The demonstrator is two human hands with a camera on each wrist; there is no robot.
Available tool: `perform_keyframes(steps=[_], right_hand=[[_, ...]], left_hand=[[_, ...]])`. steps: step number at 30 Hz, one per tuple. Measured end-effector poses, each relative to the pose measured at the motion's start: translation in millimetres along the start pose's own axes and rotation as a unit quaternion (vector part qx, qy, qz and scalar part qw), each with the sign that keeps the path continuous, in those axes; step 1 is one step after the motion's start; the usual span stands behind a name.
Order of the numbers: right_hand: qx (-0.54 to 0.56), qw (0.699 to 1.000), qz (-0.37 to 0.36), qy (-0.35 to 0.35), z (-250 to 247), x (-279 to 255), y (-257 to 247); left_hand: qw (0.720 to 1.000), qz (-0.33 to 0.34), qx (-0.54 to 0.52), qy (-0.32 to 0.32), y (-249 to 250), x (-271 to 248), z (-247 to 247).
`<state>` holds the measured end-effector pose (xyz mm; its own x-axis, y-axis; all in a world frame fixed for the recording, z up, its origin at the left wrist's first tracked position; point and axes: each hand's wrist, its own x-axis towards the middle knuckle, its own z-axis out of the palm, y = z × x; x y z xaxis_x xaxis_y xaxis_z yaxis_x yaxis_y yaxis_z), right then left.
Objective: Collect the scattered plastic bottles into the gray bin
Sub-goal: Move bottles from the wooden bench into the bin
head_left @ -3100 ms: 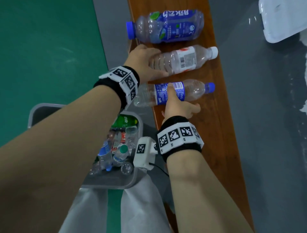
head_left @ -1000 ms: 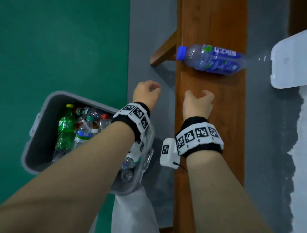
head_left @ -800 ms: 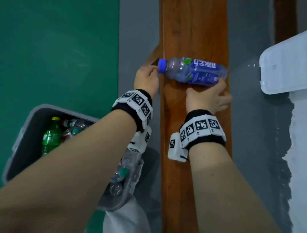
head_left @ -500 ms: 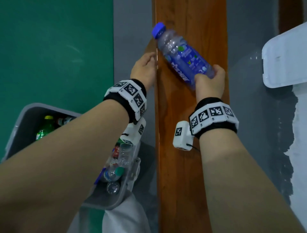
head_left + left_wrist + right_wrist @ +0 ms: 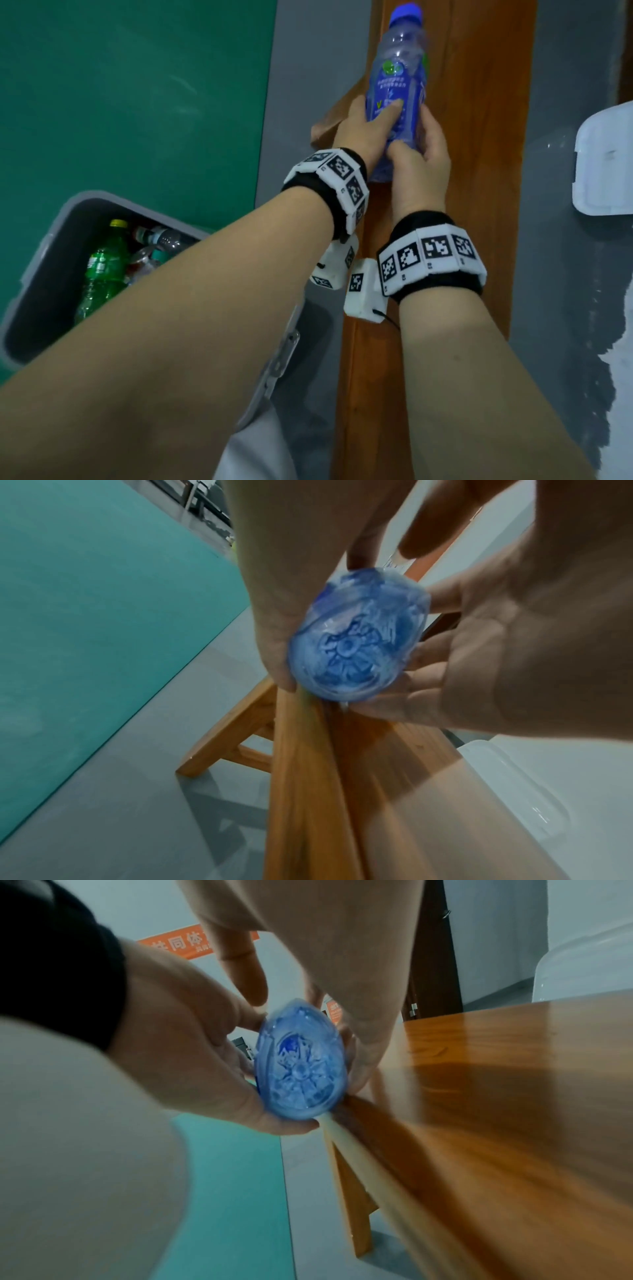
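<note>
Above the wooden worktop (image 5: 479,171), near its left edge, the blue-labelled bottle (image 5: 397,85) points cap away, gripped at its lower body by both hands (base squeezed to an oval in the wrist views). Left hand (image 5: 363,133) wraps it from the left, right hand (image 5: 421,161) from the right. Gray bin (image 5: 44,260), down left on the floor, holds several bottles.

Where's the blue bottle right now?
In the head view the blue bottle is top centre, held by the left hand and right hand over the bench's left edge, right of the bin.
</note>
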<state>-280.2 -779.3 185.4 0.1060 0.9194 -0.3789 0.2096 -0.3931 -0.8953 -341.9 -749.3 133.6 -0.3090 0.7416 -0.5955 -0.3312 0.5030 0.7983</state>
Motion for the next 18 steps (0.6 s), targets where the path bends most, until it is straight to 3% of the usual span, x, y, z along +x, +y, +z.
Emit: perform_keyframes(steps=[4,8,18], right_hand=[[0.046,0.999,0.015,0.012,16,-15,5],[0.024,0.999,0.026,-0.029,35,-31,21],[-0.114,0.963,0.144,-0.196,124,-120,114]], left_hand=[[0.996,-0.006,-0.091,0.006,3,-20,-31],[0.984,-0.028,-0.177,0.014,-13,-44,-78],[0.973,-0.128,-0.173,0.087,-108,-99,-229]])
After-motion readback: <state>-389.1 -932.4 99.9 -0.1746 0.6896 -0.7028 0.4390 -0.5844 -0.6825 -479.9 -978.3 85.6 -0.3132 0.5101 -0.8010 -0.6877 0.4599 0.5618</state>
